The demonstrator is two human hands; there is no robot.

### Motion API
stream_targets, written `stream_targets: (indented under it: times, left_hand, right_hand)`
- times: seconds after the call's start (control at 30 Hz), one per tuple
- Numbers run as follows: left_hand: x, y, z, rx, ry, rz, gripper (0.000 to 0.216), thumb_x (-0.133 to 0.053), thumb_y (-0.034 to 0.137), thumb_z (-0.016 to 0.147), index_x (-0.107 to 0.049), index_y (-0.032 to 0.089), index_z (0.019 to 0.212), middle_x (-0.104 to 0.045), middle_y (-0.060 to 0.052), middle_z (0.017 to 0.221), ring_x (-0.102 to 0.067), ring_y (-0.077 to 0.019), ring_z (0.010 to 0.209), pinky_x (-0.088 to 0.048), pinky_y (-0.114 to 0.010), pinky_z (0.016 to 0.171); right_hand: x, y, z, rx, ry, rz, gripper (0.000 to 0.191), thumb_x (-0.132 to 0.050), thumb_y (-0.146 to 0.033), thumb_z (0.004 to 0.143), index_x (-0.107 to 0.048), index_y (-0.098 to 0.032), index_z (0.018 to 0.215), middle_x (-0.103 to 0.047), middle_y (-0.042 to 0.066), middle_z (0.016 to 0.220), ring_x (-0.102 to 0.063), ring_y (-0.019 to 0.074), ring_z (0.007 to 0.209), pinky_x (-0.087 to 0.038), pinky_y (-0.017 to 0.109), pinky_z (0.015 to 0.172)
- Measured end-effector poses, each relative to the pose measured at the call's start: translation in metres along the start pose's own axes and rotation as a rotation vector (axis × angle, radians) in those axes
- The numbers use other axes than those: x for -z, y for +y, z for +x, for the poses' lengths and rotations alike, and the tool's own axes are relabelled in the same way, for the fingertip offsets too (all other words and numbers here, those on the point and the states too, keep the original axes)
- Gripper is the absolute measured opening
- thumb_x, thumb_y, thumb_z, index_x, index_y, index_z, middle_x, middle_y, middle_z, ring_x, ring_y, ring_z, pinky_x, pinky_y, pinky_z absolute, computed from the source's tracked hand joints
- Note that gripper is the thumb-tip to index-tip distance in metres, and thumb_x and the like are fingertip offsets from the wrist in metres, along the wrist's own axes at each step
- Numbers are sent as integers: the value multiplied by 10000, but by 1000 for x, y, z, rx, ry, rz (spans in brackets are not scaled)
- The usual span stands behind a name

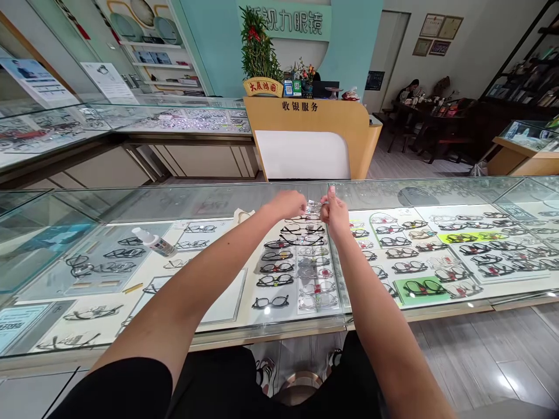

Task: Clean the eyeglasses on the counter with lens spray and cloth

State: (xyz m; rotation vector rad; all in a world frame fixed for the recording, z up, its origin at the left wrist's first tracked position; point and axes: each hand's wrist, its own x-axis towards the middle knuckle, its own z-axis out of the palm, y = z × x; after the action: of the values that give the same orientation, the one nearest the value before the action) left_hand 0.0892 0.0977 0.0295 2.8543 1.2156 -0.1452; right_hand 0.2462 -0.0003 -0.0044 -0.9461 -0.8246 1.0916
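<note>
Both hands are stretched out over the glass display counter (257, 327), close to its far edge. My left hand (289, 204) is closed, fingers curled at the left end of a small, shiny pair of eyeglasses (313, 205). At the right end, my right hand (335, 214) pinches the same pair with its thumb up. Fingers hide part of this pair, and its fine detail is too small to make out. Just below the hands lie dark-rimmed eyeglasses (301, 240), with rows of other frames nearer me.
A white spray bottle (154, 241) is on the counter at left. More eyeglasses (408, 266) lie in the case at right, some on green cards. Beyond stands a wooden cashier desk (305, 119) with a plant (259, 49). A person (408, 90) sits at a far table.
</note>
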Motion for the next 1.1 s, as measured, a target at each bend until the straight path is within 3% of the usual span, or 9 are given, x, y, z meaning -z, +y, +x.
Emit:
stream_targets:
  times: [0.17,0.3,0.43,0.57,0.67,0.77,0.97,1.1]
  left_hand:
    - [2,-5,13,45,13,5,283,-674,292,836,-863,281,1046,-845,-77,1045,-743,-280,1033,-507,-323,854]
    - [-4,-9,22,44,1,-5,274,-683,303,795,-869,288,996,-847,-74,1072,-739,-270,1016,-508,-317,856]
    - [-12,-17,27,38,7,-41,261,-689,315,769,-875,287,950,-847,-84,1019,-741,-278,979,-504,-328,839]
    - [-15,-22,26,27,43,-92,238,-699,334,769,-872,293,929,-843,-87,991,-732,-276,974,-484,-319,814]
    - [-12,-24,22,21,89,-145,235,-686,355,783,-868,283,913,-837,-85,976,-723,-271,964,-462,-316,795]
    - [-5,-26,16,38,139,-225,260,-681,401,796,-868,269,920,-823,-74,942,-707,-249,895,-433,-315,739]
    - [11,-34,-4,113,247,-416,404,-630,517,841,-851,209,980,-754,-42,797,-626,-191,700,-389,-314,622]
    - [10,-33,-37,175,403,-809,444,-682,595,825,-825,195,956,-805,-58,914,-673,-206,812,-489,-323,744]
  right_hand:
    - [1,-1,2,-16,33,47,762,-487,-983,864,-524,-253,647,-207,-107,419,-146,90,420,-173,272,416]
    - [2,-1,4,-30,36,110,765,-458,-982,874,-543,-247,678,-203,-116,424,-138,92,427,-190,264,418]
    - [2,-2,4,-51,18,159,663,-600,-890,865,-564,-242,732,-249,-120,441,-161,87,439,-210,254,421]
    - [2,-1,6,-101,54,234,423,-835,-562,732,-585,-250,868,-409,-110,535,-352,91,476,-315,245,454]
    - [3,2,9,-105,88,261,419,-818,-350,632,-590,-264,973,-535,-99,650,-473,97,544,-369,238,501]
    - [4,4,9,-101,94,264,457,-783,-263,598,-588,-267,1011,-602,-92,745,-496,82,573,-380,230,535]
    - [0,2,5,-91,56,278,481,-800,-232,571,-605,-258,1010,-652,-80,797,-461,70,577,-340,224,540]
    - [-8,2,0,-81,-9,255,500,-879,-245,559,-617,-255,985,-704,-57,823,-439,73,564,-312,233,531]
